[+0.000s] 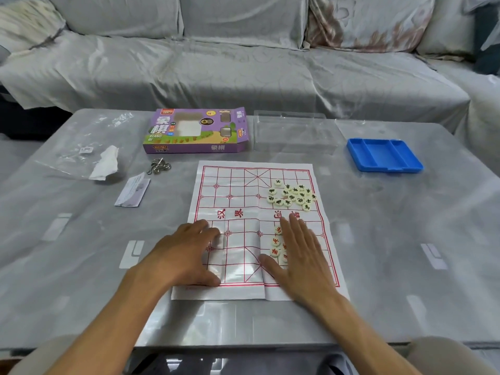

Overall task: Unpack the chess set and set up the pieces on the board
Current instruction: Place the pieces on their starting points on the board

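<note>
A white paper board [243, 201] with a red grid lies flat on the grey table. My left hand [184, 253] presses flat on its near left part. My right hand [300, 255] lies flat on the near right part, over several cream pieces with red characters [276, 242], some hidden under the palm. A heap of several cream pieces with black characters [293, 195] sits on the far right part of the board.
A purple chess box [196, 131] lies open behind the board, beside a clear plastic lid [295, 133]. A blue tray [384, 155] stands at the right. A plastic bag with tissue [105, 163], metal rings [159, 165] and a leaflet [133, 189] lie at the left.
</note>
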A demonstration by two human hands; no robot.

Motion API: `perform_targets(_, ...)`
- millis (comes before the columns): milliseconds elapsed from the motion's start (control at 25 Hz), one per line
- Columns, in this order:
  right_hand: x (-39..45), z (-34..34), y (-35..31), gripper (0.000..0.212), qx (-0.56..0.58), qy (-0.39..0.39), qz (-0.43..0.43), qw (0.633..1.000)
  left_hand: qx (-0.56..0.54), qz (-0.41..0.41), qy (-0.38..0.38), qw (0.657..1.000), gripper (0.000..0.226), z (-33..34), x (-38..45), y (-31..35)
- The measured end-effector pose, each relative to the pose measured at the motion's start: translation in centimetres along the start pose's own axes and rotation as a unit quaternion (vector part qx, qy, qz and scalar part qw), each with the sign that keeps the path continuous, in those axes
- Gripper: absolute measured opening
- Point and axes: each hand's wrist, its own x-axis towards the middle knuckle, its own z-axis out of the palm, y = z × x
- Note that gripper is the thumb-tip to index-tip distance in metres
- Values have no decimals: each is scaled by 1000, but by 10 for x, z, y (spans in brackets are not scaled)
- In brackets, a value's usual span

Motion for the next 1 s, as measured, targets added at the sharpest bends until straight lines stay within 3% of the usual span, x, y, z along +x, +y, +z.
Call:
perform_targets(160,11,-12,8,94,47,16,22,999,-16,-3,22,1000,82,-1,2,-1)
perform_targets(280,2,-9,8,95,11,-7,38,999,-22,4,57,998,94,-3,5,2)
perform_targets(480,-1,-29,8,91,48,-32,-17,998,-7,35,6,999,87,5,-3,13)
perform_targets(600,-19,-56,24,55,55,17,39,998,-9,48,23,999,80,3,-5,15)
perform_targets(680,-30,-63,23,34,46,-23,58,997,-32,59,27,997,78,2,-4,16)
perform_targets(760,-34,-59,17,29,40,-60,50,996,-55,68,14,996,81,3,-5,18)
perform_targets(1000,-28,-48,7,29,46,-58,47,996,-44,73,1,996,83,1,-6,19)
